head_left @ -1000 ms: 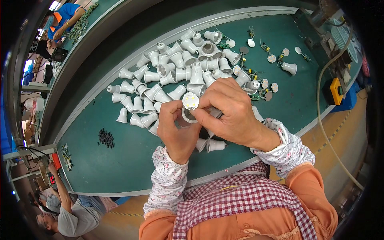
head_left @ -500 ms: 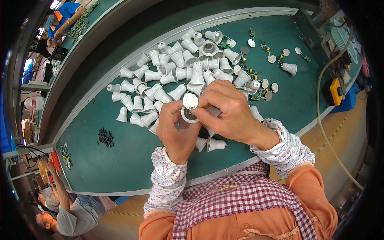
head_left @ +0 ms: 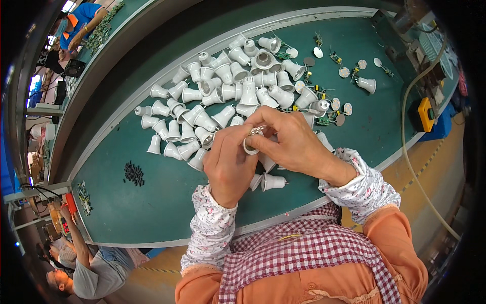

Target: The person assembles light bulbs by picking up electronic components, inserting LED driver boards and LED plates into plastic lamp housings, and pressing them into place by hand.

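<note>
My left hand (head_left: 227, 164) is wrapped round a white bulb housing (head_left: 250, 149) whose round mouth tilts up toward my right hand (head_left: 296, 144). The fingertips of that right hand pinch a small round LED board (head_left: 257, 130) at the housing's rim. The board is turned nearly edge-on, and my fingers hide part of it. Just beyond both hands lies a pile of similar white housings (head_left: 204, 121), and a single housing (head_left: 274, 182) rests on its side near my right wrist.
Round boards with green and yellow driver parts (head_left: 335, 105) lie to the right of the pile. A heap of small black pieces (head_left: 133, 174) sits on the green table (head_left: 167, 213) at left. A yellow switch box (head_left: 425, 115) and hose (head_left: 403, 121) are at right. Other people work at left.
The LED board has turned from face-up to nearly edge-on at the housing's mouth. The left fingers have closed further round the housing, and both hands have shifted slightly to the right.
</note>
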A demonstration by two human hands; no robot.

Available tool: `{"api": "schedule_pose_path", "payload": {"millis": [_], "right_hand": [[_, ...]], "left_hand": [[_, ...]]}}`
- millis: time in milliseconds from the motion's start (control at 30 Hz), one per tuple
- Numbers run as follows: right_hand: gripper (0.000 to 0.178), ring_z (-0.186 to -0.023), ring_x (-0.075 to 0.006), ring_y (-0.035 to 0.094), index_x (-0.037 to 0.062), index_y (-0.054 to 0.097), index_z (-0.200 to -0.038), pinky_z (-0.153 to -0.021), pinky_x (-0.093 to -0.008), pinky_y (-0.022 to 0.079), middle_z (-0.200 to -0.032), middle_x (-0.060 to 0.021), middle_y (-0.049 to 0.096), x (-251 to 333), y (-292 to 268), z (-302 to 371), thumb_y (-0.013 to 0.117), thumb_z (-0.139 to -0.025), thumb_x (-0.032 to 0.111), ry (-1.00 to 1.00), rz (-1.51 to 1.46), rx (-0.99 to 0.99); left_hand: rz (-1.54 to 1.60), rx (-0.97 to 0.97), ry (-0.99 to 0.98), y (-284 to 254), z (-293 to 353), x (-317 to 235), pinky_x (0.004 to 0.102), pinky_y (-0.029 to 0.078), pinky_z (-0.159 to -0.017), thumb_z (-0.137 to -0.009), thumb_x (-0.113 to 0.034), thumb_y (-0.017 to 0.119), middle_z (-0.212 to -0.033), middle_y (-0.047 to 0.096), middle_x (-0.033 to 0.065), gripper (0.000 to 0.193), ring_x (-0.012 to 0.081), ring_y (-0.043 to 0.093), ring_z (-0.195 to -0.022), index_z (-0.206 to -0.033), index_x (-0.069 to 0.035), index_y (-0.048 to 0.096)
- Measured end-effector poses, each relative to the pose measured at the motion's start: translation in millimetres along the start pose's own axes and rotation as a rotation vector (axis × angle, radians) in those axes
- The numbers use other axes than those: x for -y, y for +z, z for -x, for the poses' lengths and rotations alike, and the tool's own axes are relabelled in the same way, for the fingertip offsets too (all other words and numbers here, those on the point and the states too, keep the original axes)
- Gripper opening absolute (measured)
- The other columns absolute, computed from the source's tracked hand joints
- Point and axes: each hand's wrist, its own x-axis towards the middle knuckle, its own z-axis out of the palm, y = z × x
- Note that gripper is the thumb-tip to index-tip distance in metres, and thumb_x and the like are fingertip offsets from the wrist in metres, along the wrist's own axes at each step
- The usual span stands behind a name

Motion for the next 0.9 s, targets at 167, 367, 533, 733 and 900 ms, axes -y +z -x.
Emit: {"api": "schedule_pose_path", "payload": {"millis": [167,367,533,733,900], "right_hand": [[0.019,-0.066,-0.0121,0.062,-0.0015,0.058,-0.100,-0.058,-0.0241,0.050,-0.081,-0.0074,0.065,-10.3,5.9,-4.0,0.056,-0.084,0.008,-0.040,-0.391,-0.137],[0.018,-0.070,-0.0135,0.063,-0.0031,0.060,-0.097,-0.068,-0.0261,0.054,-0.085,-0.0092,0.063,-31.7,-7.8,-15.2,0.053,-0.089,0.011,0.083,-1.160,-0.020],[0.018,-0.070,-0.0111,0.061,-0.0028,0.059,-0.100,-0.066,-0.0247,0.053,-0.081,-0.0067,0.061,-26.0,-2.8,-15.2,0.055,-0.088,0.011,0.112,-1.250,0.011],[0.021,-0.073,-0.0052,0.056,-0.0013,0.054,-0.106,-0.064,-0.0186,0.045,-0.082,-0.0029,0.060,-10.3,7.4,-6.5,0.056,-0.087,0.007,-0.106,-0.735,-0.049],[0.019,-0.072,-0.0045,0.055,-0.0021,0.056,-0.101,-0.065,-0.0189,0.046,-0.084,-0.0022,0.061,-2.5,-6.2,-5.0,0.059,-0.085,0.007,-0.097,-0.640,0.007]], "left_hand": [[-0.039,-0.112,0.118,5.9,-10.9,-15.1,0.0203,0.045,-0.052,-0.066,0.009,0.068,-0.093,0.060,0.0079,0.035,0.0111,0.056,-0.067,-0.098,-0.001,0.059],[0.141,-0.004,0.249,3.9,-5.0,-30.5,0.0279,0.050,-0.065,-0.069,0.010,0.066,-0.089,0.059,0.0118,0.024,0.0238,0.060,-0.077,-0.090,0.001,0.062],[0.147,-0.121,0.174,1.4,-7.0,-26.6,0.0274,0.050,-0.065,-0.069,0.010,0.066,-0.100,0.055,0.0136,0.035,0.0204,0.059,-0.076,-0.103,0.003,0.057],[0.220,-0.025,-0.073,4.6,-10.1,-12.4,0.0281,0.050,-0.077,-0.079,0.000,0.062,-0.121,0.045,0.0163,0.049,0.0206,0.054,-0.100,-0.124,0.005,0.043],[0.637,-0.064,-0.285,2.0,-10.5,-6.9,0.0278,0.050,-0.075,-0.087,-0.007,0.055,-0.117,0.048,0.0156,0.037,0.0193,0.057,-0.094,-0.120,0.006,0.046]]}}
